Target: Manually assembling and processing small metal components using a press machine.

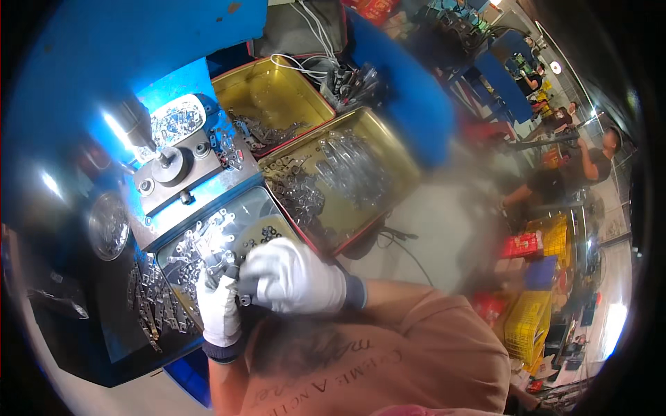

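Note:
My left hand [219, 308], in a white glove with dark fingertips, is closed on a small metal part [227, 259] at the front edge of a tray. Close beside it on the right, my right hand [295, 279] wears the same kind of glove and is blurred. Its fingers curl toward the left hand, and what they hold is hidden. Below both hands lies the shallow tray [261, 201], with loose silvery metal links [191, 246] on its left and small dark nuts or rings [267, 234] on its right.
Behind the tray stands a blue press with a metal die block [198, 166] and a round punch [166, 163]. A white tub [198, 104] of small parts sits beyond. Two yellow trays [409, 163] [322, 104] hold metal pieces. More strips [156, 305] lie at left. Other people are far right.

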Motion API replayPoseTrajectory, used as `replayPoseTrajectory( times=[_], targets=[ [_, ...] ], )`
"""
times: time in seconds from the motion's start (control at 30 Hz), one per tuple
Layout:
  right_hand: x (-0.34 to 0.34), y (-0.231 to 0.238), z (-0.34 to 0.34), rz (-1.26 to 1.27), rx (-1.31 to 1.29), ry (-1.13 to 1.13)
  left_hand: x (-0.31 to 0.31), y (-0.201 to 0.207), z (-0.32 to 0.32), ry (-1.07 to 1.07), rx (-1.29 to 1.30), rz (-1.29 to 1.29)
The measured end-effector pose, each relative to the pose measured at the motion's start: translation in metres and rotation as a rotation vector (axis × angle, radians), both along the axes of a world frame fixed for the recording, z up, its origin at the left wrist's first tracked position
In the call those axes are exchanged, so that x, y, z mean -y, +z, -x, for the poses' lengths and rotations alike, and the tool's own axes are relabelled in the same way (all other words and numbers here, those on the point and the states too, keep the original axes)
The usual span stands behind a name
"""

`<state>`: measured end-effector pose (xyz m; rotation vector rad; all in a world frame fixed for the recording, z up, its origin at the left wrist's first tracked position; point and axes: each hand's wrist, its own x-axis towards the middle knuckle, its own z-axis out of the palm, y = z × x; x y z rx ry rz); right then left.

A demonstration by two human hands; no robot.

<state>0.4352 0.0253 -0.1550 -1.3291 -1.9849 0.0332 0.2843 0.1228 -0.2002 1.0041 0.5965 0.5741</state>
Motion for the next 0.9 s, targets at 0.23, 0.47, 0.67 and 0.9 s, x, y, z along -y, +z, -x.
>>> replayPoseTrajectory(
  times=[0.23,0.47,0.67,0.9],
  targets=[
    [0.005,-0.002,-0.018,0.389,-0.227,-0.155,0.001,0.026,-0.005,-0.07,-0.126,0.067],
    [0.001,0.005,-0.01,0.397,-0.093,-0.177,0.005,0.01,-0.005,-0.033,-0.113,0.06],
    [-0.005,0.004,-0.022,0.231,-0.042,-0.105,0.003,0.011,-0.007,-0.022,-0.101,0.077],
    [-0.009,0.025,-0.023,0.351,0.031,-0.088,0.008,0.02,-0.005,-0.034,-0.018,0.068]
  ],
)
